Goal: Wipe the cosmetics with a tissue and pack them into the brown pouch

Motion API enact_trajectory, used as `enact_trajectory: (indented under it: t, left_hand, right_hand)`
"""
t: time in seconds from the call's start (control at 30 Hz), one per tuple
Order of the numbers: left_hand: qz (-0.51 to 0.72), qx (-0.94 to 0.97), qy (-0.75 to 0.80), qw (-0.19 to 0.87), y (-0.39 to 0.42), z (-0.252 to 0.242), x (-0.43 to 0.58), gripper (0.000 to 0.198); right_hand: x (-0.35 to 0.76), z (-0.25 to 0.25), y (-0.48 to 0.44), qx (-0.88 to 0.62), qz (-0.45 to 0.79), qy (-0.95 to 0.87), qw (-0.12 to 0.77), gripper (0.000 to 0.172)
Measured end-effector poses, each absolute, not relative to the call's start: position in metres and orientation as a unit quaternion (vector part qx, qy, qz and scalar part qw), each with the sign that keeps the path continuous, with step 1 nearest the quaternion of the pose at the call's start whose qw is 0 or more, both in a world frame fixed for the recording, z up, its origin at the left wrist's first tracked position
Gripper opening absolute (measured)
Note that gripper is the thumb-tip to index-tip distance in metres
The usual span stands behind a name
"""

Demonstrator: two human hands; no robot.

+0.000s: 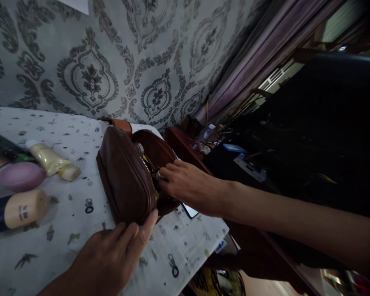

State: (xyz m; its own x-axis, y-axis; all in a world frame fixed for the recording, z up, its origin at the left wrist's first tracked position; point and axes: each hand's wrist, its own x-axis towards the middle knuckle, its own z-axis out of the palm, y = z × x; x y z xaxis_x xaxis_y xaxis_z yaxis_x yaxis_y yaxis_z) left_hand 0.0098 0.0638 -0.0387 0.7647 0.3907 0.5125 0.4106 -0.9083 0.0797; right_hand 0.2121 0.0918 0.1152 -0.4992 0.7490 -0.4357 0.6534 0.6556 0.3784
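A brown leather zip pouch [125, 176] stands on the patterned white cloth with its zip undone and its lid folded back. My left hand [111, 250] presses its fingers around the pouch's near end, the index finger along the zip edge. From the right, my right hand [188, 183] reaches into the opening; its fingers are curled, a ring shows on one, and the fingertips are hidden inside. A clear cap [139, 148] peeks out near the pouch's far end. Whatever lies under my right fingers is not visible.
On the left lie a cream tube [51, 158], a pink oval item [21, 176], a beige-and-navy bottle [21, 210] and a dark green item [6, 146]. A phone-like white item [190, 211] shows beneath my right wrist. Patterned wallpaper [89, 78] rises behind; dark furniture [296, 123] stands right.
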Motion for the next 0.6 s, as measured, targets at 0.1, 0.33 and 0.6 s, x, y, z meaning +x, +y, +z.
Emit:
enact_trajectory:
  t: [0.1, 0.33, 0.6]
  left_hand:
    - [-0.267, -0.941, -0.208, 0.018, 0.064, -0.037, 0.008, 0.067]
    - [-0.281, -0.941, -0.189, -0.002, 0.066, -0.037, 0.008, 0.066]
    - [-0.334, -0.925, -0.174, 0.054, 0.065, -0.014, 0.007, 0.054]
  right_hand:
    - [0.227, 0.119, 0.085, 0.423, 0.105, 0.871, 0.226, 0.031]
    - [0.258, 0.087, 0.056, 0.581, 0.074, 0.808, -0.059, 0.077]
    - [0.253, 0.069, 0.059, 0.640, -0.101, 0.742, -0.174, 0.098]
